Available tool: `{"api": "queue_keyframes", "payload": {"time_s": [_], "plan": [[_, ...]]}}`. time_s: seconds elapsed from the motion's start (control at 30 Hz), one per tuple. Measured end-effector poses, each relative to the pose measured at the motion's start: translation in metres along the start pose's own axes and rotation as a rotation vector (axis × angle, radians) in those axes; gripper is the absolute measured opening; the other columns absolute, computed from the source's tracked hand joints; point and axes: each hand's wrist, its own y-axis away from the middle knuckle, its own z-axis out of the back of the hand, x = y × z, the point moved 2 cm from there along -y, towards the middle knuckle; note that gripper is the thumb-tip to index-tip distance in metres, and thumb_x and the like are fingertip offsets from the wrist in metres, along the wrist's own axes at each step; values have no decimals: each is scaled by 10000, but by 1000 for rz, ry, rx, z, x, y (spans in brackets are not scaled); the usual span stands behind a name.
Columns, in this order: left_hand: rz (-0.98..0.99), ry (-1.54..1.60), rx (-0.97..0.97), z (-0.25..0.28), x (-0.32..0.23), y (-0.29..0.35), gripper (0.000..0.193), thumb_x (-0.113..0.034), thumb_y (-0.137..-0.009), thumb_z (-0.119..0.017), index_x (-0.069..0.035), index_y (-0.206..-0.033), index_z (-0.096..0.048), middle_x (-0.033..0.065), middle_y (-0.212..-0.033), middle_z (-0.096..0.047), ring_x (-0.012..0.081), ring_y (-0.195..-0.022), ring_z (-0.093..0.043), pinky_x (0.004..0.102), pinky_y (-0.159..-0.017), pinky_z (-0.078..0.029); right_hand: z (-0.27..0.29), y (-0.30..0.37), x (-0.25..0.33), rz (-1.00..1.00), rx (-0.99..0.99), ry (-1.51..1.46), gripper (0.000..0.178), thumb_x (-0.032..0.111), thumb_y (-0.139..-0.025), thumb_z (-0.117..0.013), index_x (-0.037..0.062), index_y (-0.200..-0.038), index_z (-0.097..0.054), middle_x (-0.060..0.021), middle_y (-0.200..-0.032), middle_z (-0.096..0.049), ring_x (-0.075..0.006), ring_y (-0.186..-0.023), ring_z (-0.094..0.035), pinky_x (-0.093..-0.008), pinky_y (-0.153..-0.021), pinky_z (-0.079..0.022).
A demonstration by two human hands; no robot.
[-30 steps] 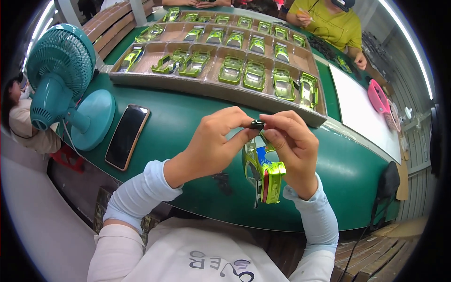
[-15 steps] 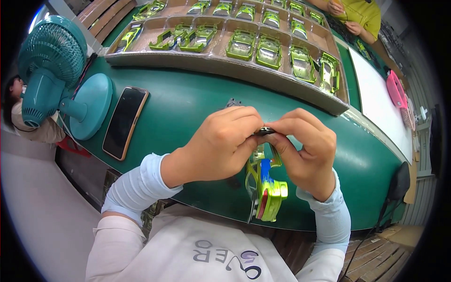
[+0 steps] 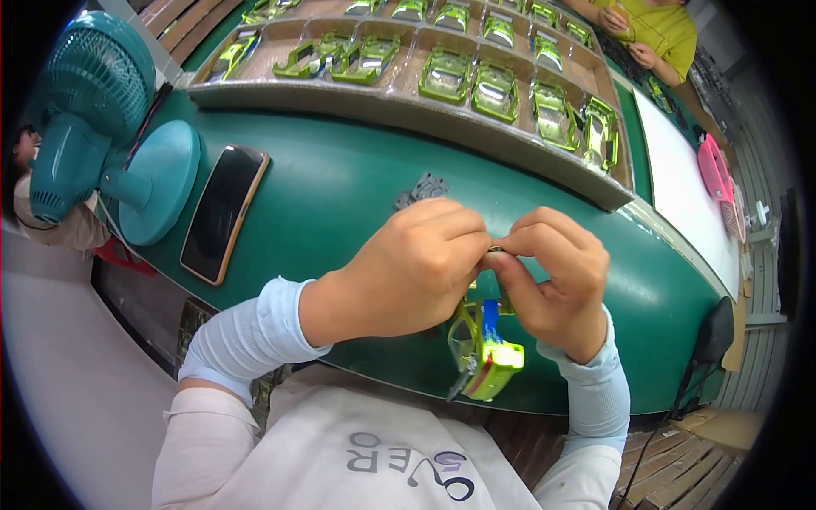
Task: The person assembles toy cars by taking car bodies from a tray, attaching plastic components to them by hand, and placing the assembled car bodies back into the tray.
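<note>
A bright green toy car body with a blue patch and a red stripe hangs below my fingers, over the near edge of the table. My left hand is closed at its upper end, back of the hand turned up. Opposite it, my right hand pinches the same end between thumb and fingers. The fingertips of both hands meet at a small dark piece, mostly covered by them. Just beyond my left hand, a little heap of grey parts lies on the green table.
Across the far side stands a divided cardboard tray holding several green car bodies. A phone and a teal fan are at the left. A white board and pink basket lie right, near another person's hands.
Both hands have shifted slightly, lowering the fingertips, and the car body has turned a little. More of the grey heap shows now. The view has moved slightly.
</note>
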Motion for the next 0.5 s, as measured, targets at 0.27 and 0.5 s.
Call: {"api": "queue_keyframes", "payload": {"time_s": [0.27,0.5], "plan": [[182,411,-297,12,5,-4,116,37,-746,-595,30,-861,-607,115,-797,-599,190,-763,-582,272,-659,-458,8,7,-24,-491,-69,-734,427,199,-788,-613,7,-1143,-472,-79,-1015,-527,-125,-942,-495,-250,-767,-418],[31,275,-145,11,13,-7,186,46,-670,-640,19,-852,-614,124,-823,-617,213,-734,-591,288,-653,-469,0,27,-27,-758,-22,-940,216,149,-848,-511,2,-997,-561,-24,-822,-589,-61,-696,-535,-201,-561,-435]]}}
